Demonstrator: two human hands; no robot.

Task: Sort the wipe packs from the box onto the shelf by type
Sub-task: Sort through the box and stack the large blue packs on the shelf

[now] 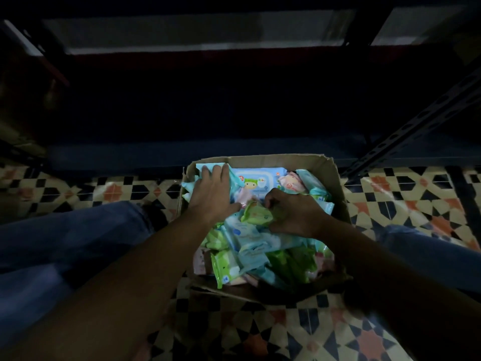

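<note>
Kneeling over the cardboard box (335,178) on the patterned tile floor (390,194), I worked both hands among the wipe packs (257,246), which filled the box nearly to its rim in a loose jumble of blue, green and pink wrappers. My left hand (213,190) lay flat with fingers spread and nearly straight, pressing on a blue pack (256,178) at the box's far left corner, holding nothing. My right hand (291,212) was curled, its fingers and thumb pinching a small green pack (256,213) near the middle of the box, just beside my left thumb. The dark shelf (234,149) stood beyond the box's far edge, and I could make out no packs on it in the gloom. These packs looked soft and light, their film wrappers glossy and probably slick, so I judged a pinch at a crimped end seam liable to slip or crumple. A grip across the flat body, thumb on one face and fingers on the other, seemed the surer hold, and the larger blue pack likely wanted the whole hand. Nothing appeared fragile, though a squeezed pack could pop its flap.
</note>
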